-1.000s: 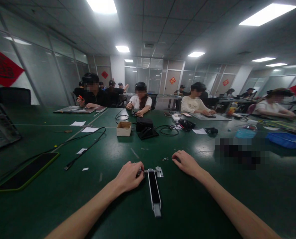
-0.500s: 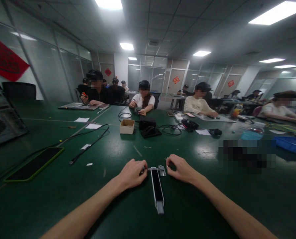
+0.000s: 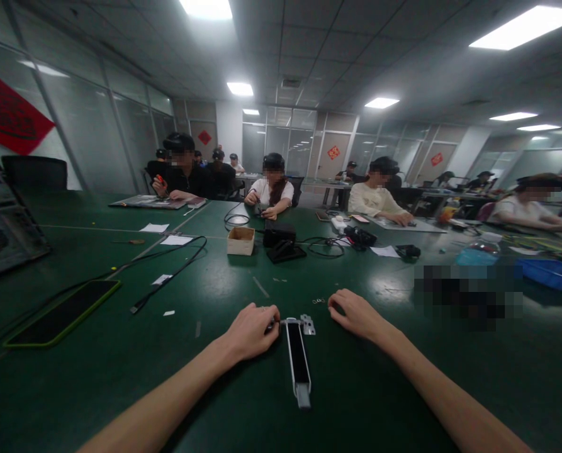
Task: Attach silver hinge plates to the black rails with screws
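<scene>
A long, narrow white-framed bar with a black face (image 3: 299,355) lies on the green table between my hands, its grey tab toward me. At its far end is a silver metal bracket (image 3: 308,324) with holes. My left hand (image 3: 253,330) is closed at the bar's far left corner, its fingers wrapped round a small metal part that they mostly hide. To the right, my right hand (image 3: 356,313) rests on the table with loosely curled fingers, a gap showing between thumb and forefinger and nothing visible there. Several small metal rings (image 3: 318,301) lie just left of its fingertips.
A phone-like slab with a green edge (image 3: 63,313) and a black cable (image 3: 177,273) lie left. Ahead stand a small open box (image 3: 241,241) and a black device (image 3: 281,236). A blue tray (image 3: 552,274) is at right; co-workers sit across the table.
My right hand has moved right, away from the bracket, and its fingers have loosened. The small rings now show fully on the table. My left hand has stayed at the bar.
</scene>
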A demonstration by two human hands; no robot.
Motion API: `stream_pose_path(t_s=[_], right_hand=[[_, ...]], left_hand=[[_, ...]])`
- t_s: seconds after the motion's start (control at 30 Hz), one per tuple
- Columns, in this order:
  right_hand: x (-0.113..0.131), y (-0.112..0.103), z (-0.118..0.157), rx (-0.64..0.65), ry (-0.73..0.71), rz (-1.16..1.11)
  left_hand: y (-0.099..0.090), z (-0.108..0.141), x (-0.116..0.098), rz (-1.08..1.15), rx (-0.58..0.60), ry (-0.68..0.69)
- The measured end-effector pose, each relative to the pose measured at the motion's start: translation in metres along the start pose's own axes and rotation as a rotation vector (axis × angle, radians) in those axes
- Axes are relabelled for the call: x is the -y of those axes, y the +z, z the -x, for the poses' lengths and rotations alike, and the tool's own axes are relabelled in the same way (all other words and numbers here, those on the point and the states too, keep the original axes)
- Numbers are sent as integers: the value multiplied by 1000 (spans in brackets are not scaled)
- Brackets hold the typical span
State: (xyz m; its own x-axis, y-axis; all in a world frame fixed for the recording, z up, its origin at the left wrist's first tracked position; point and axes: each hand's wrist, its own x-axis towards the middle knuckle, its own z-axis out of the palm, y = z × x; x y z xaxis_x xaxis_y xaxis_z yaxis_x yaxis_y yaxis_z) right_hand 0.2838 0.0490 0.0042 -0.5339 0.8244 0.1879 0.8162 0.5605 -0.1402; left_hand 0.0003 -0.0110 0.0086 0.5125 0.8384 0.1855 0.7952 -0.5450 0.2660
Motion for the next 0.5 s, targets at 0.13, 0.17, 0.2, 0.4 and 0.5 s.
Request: stream_pose_path(t_s=[0.13,0.17,0.2,0.4,0.5], right_hand=[[2,4,-3,-82,57,17],[3,6,-4,-107,57,17],[5,9,-5,-123,53,18],[8,17,-12,-99,59,27],[7,15,-12,-113,38,25]], left_hand=[[3,0,2,12,-10,12],[3,0,2,10,-13,15],[4,0,3,7,-15,17],[3,-1,2,-14,-5,-2],[2,-1,1,-9,-8,5]])
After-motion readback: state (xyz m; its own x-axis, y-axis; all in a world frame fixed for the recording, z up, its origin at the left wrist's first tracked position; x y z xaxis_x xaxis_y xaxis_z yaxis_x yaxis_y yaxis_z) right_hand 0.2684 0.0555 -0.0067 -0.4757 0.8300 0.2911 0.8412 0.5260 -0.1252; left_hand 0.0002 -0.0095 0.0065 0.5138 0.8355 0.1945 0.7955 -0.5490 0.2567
